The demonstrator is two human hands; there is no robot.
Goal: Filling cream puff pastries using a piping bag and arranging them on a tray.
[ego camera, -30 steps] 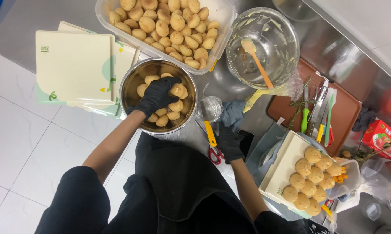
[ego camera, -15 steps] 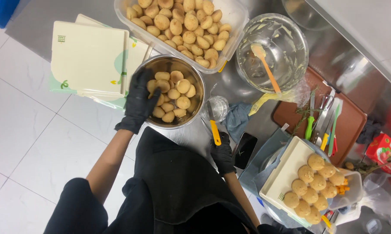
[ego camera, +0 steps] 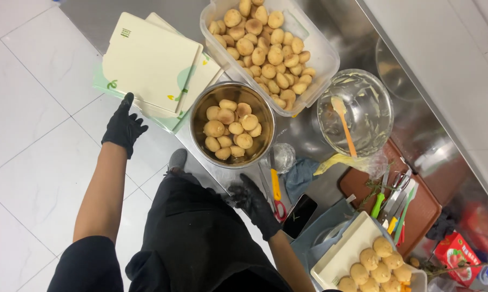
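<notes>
reaching left hand (ego camera: 124, 126) touches stacked cream boxes (ego camera: 152, 67) beside metal bowl (ego camera: 199, 113).

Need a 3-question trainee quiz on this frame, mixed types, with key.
1. True or false: the left hand is inside the steel bowl.
2. Which utensil lies in the glass bowl? A) orange spatula B) whisk C) ladle
3. What are the scissors beside the right hand lying on?

Key: 1 false, it reaches toward the flat boxes; 2 A; 3 the counter.
</notes>
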